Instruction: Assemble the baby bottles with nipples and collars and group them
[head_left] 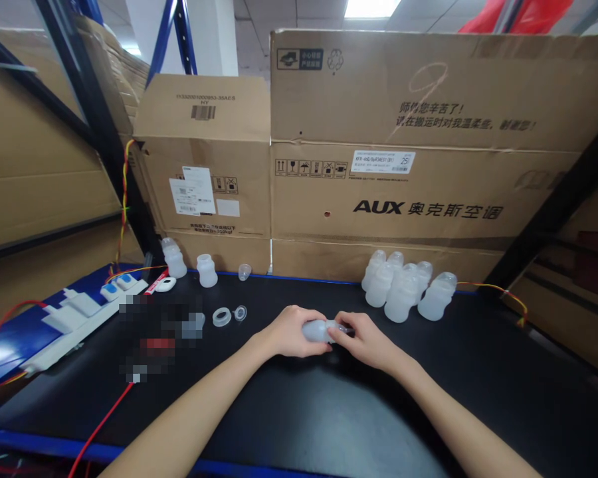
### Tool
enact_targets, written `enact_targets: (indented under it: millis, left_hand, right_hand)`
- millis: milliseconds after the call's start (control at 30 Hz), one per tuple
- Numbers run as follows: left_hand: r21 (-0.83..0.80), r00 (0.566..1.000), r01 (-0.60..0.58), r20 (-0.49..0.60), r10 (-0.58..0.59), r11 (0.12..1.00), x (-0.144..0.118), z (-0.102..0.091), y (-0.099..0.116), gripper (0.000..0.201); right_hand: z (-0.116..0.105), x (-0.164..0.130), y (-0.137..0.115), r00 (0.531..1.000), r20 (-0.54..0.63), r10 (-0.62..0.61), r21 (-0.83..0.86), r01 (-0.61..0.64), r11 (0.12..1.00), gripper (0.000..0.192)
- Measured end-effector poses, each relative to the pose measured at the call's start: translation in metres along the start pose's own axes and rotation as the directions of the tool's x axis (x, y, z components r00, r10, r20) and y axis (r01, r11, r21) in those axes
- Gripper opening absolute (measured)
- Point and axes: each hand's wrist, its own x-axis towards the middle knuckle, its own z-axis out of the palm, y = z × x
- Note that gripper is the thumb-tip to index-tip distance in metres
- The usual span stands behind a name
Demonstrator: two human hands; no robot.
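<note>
Head camera looked down on both hands meeting over the middle of the black table (478,372). The left hand (289,332) was wrapped around the body of a small cloudy plastic bottle (319,330), which lay sideways just above the tabletop. The right hand (366,340) pinched the bottle's other end with its fingertips, so the bottle bridged the two hands and both were grasping it.

A cluster of similar bottles (408,289) stood upright behind the right hand, near the table's back edge. To the left, two more bottles (189,265) stood apart, with a small clear cap (244,271) beside them and a white ring (222,317) lying flat closer to the left hand. A white power strip (80,315) with red wires ran along the table's left side, next to a blurred patch.

Large cardboard boxes (418,153) were stacked against the back of the table, framed by dark metal shelving, under a lit ceiling panel.
</note>
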Motion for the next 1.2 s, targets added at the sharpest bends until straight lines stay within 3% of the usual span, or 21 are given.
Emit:
enact_targets:
  millis: [100,233,333,400,467,600,700,767,833,933,1000,1100,1200]
  left_hand:
    - [0.116,0.994,-0.066,-0.075,0.075,0.991,0.000,0.010,-0.001,0.039]
    - [0.304,0.972,-0.094,-0.176,0.153,0.948,0.002,0.023,-0.005,0.043]
    - [0.407,0.954,-0.149,-0.179,0.239,0.901,0.005,0.026,-0.006,0.042]
    - [0.447,0.943,-0.176,-0.179,0.281,0.877,0.005,0.023,-0.006,0.040]
    - [0.457,0.936,-0.199,-0.174,0.306,0.867,0.005,0.016,-0.005,0.039]
    - [0.419,0.942,-0.244,-0.114,0.317,0.875,0.004,-0.012,-0.012,0.051]
    - [0.492,0.944,-0.028,-0.274,0.185,0.870,0.004,-0.036,-0.030,0.043]
    - [0.532,0.903,0.199,-0.427,0.058,0.823,0.003,-0.051,-0.048,0.039]
    - [0.565,0.869,0.359,-0.493,-0.045,0.743,-0.001,-0.063,-0.066,0.039]
    - [0.597,0.813,0.554,-0.537,-0.224,0.580,-0.009,-0.074,-0.091,0.047]
    - [0.575,0.749,0.661,-0.545,-0.378,0.483,-0.014,-0.077,-0.103,0.057]
    - [0.505,0.651,0.755,-0.505,-0.566,0.418,-0.016,-0.081,-0.114,0.066]
    - [0.461,0.610,0.784,-0.452,-0.651,0.415,-0.015,-0.084,-0.117,0.073]
  right_hand:
    - [0.012,0.005,0.005,0.985,-0.013,0.175,0.158,-0.171,0.973,0.064]
    - [0.020,0.010,0.002,0.892,0.057,0.449,0.489,-0.417,0.766,0.071]
    - [0.018,0.008,-0.005,0.857,0.177,0.484,0.631,-0.477,0.613,0.069]
    - [0.015,0.007,-0.008,0.857,0.207,0.471,0.672,-0.475,0.568,0.068]
    - [0.014,0.008,-0.007,0.882,0.147,0.447,0.663,-0.423,0.617,0.067]
    - [0.012,0.012,-0.001,0.924,-0.093,0.370,0.552,-0.261,0.792,0.061]
    - [0.007,0.013,0.002,0.921,-0.230,0.314,0.526,-0.154,0.837,0.061]
    - [0.001,0.013,0.001,0.910,-0.303,0.283,0.528,-0.087,0.845,0.065]
    - [-0.003,0.014,0.000,0.890,-0.379,0.254,0.536,-0.013,0.844,0.064]
    - [-0.007,0.015,0.003,0.869,-0.444,0.216,0.541,0.068,0.838,0.058]
    - [-0.006,0.016,0.007,0.872,-0.445,0.204,0.527,0.071,0.847,0.056]
    - [0.001,0.017,0.013,0.896,-0.403,0.188,0.513,0.052,0.857,0.054]
    - [0.010,0.017,0.014,0.921,-0.356,0.158,0.520,0.055,0.852,0.051]
